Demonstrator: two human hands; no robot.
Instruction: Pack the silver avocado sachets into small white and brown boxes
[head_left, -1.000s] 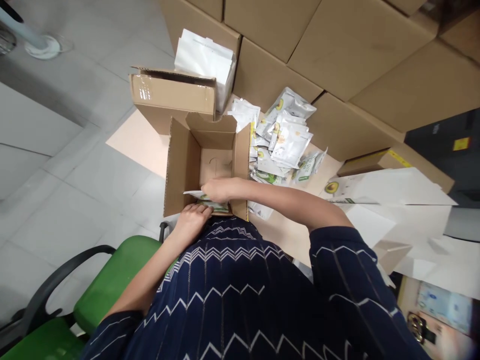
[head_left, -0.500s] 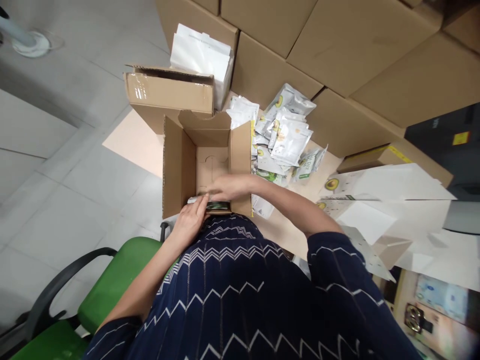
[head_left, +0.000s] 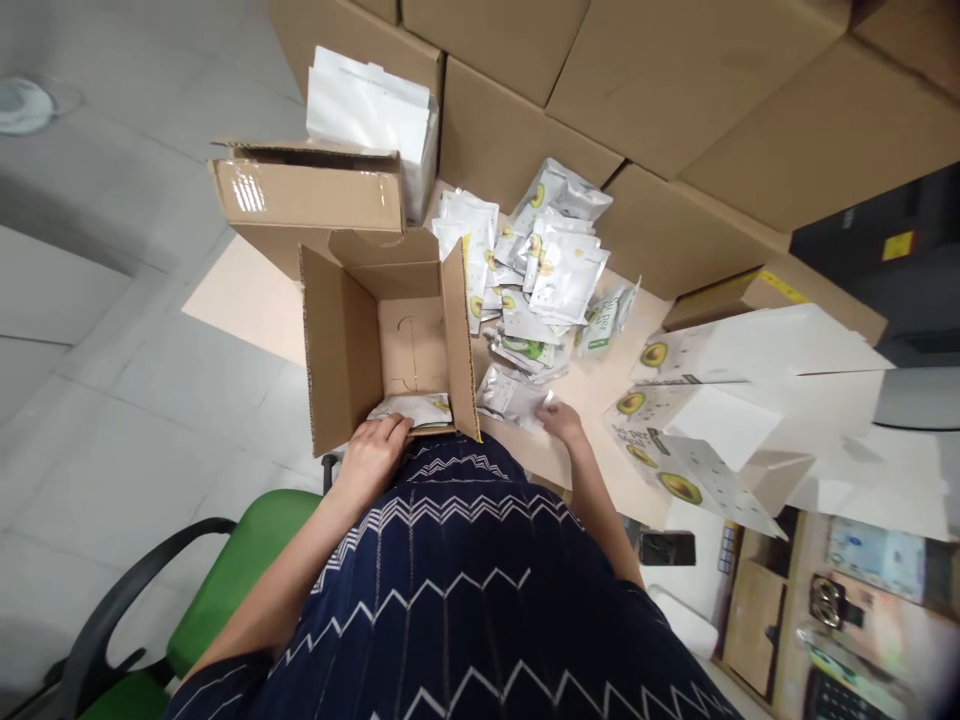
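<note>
An open cardboard box (head_left: 360, 330) stands in front of me, with white food sachets (head_left: 416, 408) stacked along its near side. My left hand (head_left: 377, 455) is curled over the near edge of this box, its fingertips touching the sachets. To the right of the box, my right hand (head_left: 562, 424) pinches the edge of a silvery-white sachet (head_left: 514, 393) on the table. Just beyond lies a heap of avocado-printed sachets (head_left: 566, 275), some with green print.
A taped carton (head_left: 315, 195) and a white box (head_left: 371, 100) stand at the back left. Large cartons (head_left: 517, 140) wall off the rear. White avocado-printed boxes (head_left: 697, 460) lie on the right, near a phone (head_left: 667, 548). A green chair (head_left: 247, 560) is at lower left.
My right hand has left the inside of the box and moved right to a sachet on the table. My left hand has stayed at the box's near edge.
</note>
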